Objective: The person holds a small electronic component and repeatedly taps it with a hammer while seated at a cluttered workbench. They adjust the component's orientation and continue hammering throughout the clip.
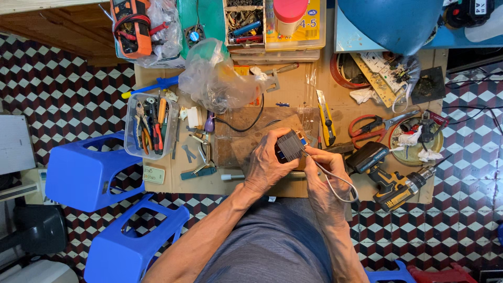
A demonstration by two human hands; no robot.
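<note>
Crowding the bench [293, 99], a cordless drill [390, 181], utility knife [326, 124] and scissors [374, 127] ringed the dark finned block [290, 146]; left hand [267, 165] clasped it, right hand [325, 175] pinched its white wire [338, 181].

- Bright, even overhead lighting; shadows short and soft.
- Glare on the clear plastic bag [217, 78].
- Focus sharp centrally; wide-angle bending of the tiled floor [63, 89] at frame edges.

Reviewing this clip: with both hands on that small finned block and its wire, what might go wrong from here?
1. The white wire loops loose below the right hand; it may snag or tug on the finned block.
2. The left hand holds the block above a crowded bench; if dropped, it could land among small tools.
3. The cordless drill sits at the bench edge, near the right elbow's path.
</note>
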